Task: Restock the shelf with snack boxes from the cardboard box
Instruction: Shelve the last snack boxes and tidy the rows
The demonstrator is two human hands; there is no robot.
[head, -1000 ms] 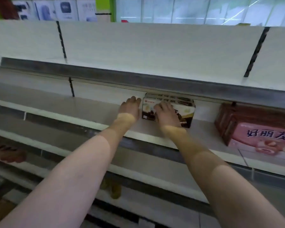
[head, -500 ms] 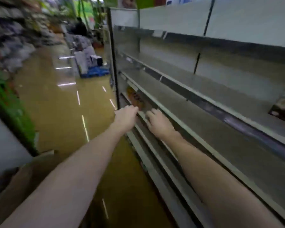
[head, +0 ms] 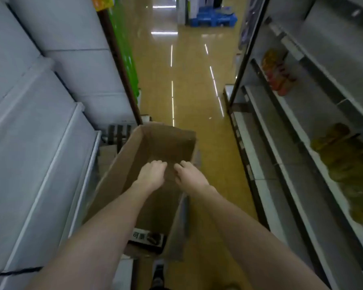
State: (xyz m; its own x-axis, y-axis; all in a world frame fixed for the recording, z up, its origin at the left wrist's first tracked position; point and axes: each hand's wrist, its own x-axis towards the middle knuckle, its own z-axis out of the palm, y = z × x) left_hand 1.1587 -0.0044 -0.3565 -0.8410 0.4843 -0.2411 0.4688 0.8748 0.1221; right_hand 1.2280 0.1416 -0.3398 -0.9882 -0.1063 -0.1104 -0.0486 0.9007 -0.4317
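An open cardboard box (head: 134,155) stands in the aisle below me, its brown walls tall and its inside mostly dark. One snack box (head: 148,237) with a white and dark printed face lies at the near end of its bottom. My left hand (head: 151,174) and my right hand (head: 190,176) reach side by side over the box's middle, fingers loosely bent downward, holding nothing. The grey shelf unit (head: 302,143) runs along the right side.
Brown and orange snack packs (head: 344,160) lie on the right shelves, with more of them (head: 277,72) farther along. Large white panels (head: 40,122) stand on the left. The glossy tan aisle floor (head: 176,80) stretches ahead to a blue pallet (head: 214,19).
I have turned from the shelf to the aisle. Both hands left the snack box placed on the shelf and moved down over the cardboard box.
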